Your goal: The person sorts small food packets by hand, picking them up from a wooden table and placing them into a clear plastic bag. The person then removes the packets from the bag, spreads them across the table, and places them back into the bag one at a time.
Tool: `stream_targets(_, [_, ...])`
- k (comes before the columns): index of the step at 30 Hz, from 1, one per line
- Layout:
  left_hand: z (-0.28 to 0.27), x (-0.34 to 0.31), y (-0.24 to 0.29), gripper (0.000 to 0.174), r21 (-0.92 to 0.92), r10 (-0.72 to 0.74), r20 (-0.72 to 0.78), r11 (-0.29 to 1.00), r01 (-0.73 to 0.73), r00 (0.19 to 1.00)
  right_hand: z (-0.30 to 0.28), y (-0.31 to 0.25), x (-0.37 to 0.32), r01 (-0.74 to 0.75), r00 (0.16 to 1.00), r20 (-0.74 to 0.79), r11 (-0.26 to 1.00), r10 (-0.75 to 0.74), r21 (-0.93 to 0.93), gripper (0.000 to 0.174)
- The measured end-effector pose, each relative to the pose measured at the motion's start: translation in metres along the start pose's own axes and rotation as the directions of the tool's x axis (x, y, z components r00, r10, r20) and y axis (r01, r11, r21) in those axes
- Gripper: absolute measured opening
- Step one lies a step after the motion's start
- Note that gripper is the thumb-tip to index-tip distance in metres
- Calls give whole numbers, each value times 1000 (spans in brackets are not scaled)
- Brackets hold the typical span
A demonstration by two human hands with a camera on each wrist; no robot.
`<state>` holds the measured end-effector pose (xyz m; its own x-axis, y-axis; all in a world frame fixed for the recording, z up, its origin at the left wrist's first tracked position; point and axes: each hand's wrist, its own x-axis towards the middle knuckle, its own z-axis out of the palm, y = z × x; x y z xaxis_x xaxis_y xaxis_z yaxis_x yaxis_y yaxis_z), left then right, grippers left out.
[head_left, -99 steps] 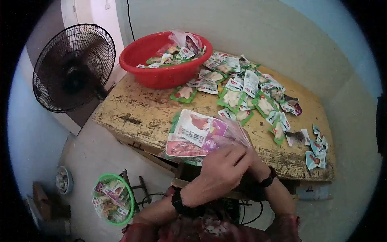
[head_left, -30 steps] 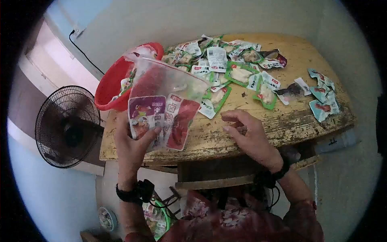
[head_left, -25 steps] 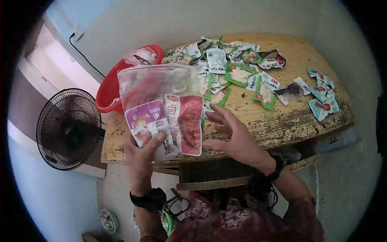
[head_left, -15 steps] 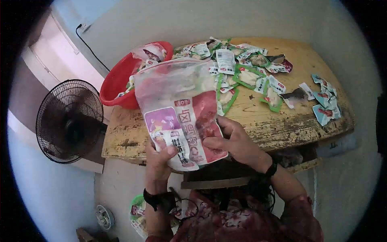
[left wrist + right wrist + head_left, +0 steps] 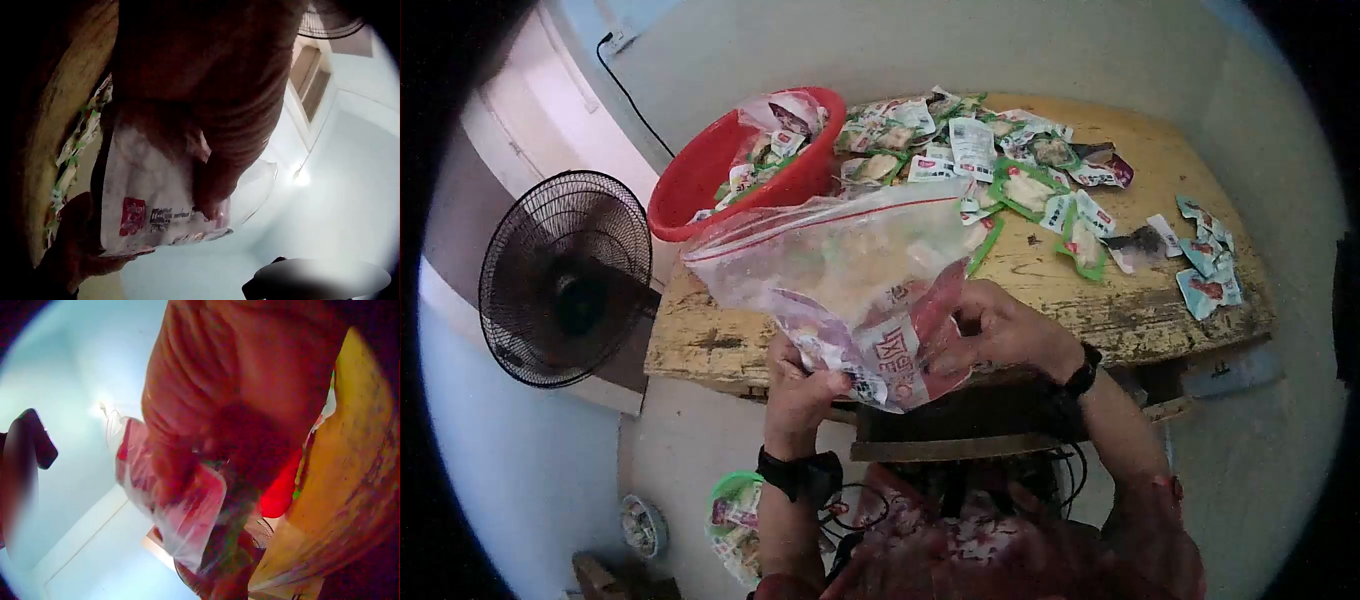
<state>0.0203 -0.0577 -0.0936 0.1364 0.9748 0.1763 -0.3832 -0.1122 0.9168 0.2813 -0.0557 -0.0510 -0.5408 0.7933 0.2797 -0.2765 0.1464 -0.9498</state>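
A clear zip bag (image 5: 820, 245) with a red seal line hangs in front of the table, with purple and red-and-white food packets (image 5: 895, 355) inside. My left hand (image 5: 798, 395) grips its lower left corner, thumb in front. My right hand (image 5: 1015, 335) pinches its right side over the red packet. The bag is bent between the hands, its top leaning toward the left. In the left wrist view, the left thumb presses on a white packet face (image 5: 150, 206). In the right wrist view, the right thumb lies over the red packet (image 5: 209, 490) through the plastic.
Behind the bag, a red basin (image 5: 670, 205) of packets stands on the worn yellow table (image 5: 720, 335). Many green-edged packets (image 5: 1025, 190) lie across the back, and several blue ones (image 5: 1208, 285) at the right. A fan (image 5: 570, 280) stands left; a green basket (image 5: 722, 490) sits below.
The right hand, off the bag a second ago, has come in and taken hold of its right side. The bag has moved right, and its upper part has since folded over toward the left.
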Motion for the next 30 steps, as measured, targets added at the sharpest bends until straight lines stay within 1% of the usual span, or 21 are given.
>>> stream_targets(1, [1,1,0,56,-4,-3,15,1000,3,1000,0,-2,2,-11,1000,-4,999,11,43,38])
stream_targets(2, [1,0,6,55,77,35,44,996,-38,998,-4,-5,2,-46,999,28,995,44,88,37])
stream_targets(4, [5,-2,21,51,219,79,96,971,-98,992,-14,-8,1,-133,988,91,988,125,84,37])
stream_targets(5, [6,-3,28,48,278,91,118,953,-121,989,-20,-9,1,-178,978,118,984,173,31,37])
stream_targets(6, [7,-4,32,46,336,100,143,931,-144,985,-23,-8,1,-174,975,138,985,172,3,37])
stream_targets(7, [6,-4,31,45,318,138,153,931,-181,979,-26,-6,2,-169,973,158,985,171,-24,38])
stream_targets(9, [8,-2,27,42,275,211,178,927,-255,961,-30,1,2,-91,981,167,995,96,-35,38])
stream_targets(10, [6,1,26,42,294,175,171,930,-219,970,-31,3,3,-65,984,164,997,71,-45,38])
stream_targets(12, [-1,8,26,44,334,101,158,931,-150,982,-32,5,6,-59,989,132,995,70,-83,37])
stream_targets(15, [-10,13,10,44,104,-30,129,994,17,991,-27,8,7,-217,964,177,972,199,89,45])
stream_targets(16, [-7,13,8,44,16,-17,115,1000,16,993,-21,10,8,-193,972,165,971,168,145,49])
stream_targets(18, [7,12,0,44,-160,12,76,987,1,997,-13,12,10,-196,978,118,957,174,212,50])
stream_targets(19, [-1,13,-5,44,-190,13,114,982,9,993,-10,12,10,-195,980,92,949,177,250,50])
stream_targets(20, [-8,14,-10,43,-219,15,151,976,19,988,-9,8,8,-221,973,114,949,200,225,49])
stream_targets(22, [-7,12,-1,44,-125,10,173,992,12,985,-13,-2,3,-277,955,153,946,253,167,48])
stream_targets(23, [-8,12,3,44,-78,11,183,997,4,983,-16,-2,1,-253,963,127,958,236,134,46])
stream_targets(25, [-10,13,12,42,23,-51,96,999,49,994,-22,-1,-2,-203,977,83,977,197,65,43])
stream_targets(27, [-1,14,25,39,272,26,56,962,-40,998,-36,-11,0,-262,951,132,955,281,-141,41])
stream_targets(28, [-1,13,27,34,347,51,61,935,-69,997,-39,-11,1,-244,955,116,946,273,-213,40])
stream_targets(29, [-5,16,23,34,375,34,45,926,-48,998,-42,-12,3,-227,959,101,932,265,-284,39])
stream_targets(30, [-7,19,20,34,406,18,26,914,-26,1000,-43,-3,4,-170,978,60,931,199,-322,39])
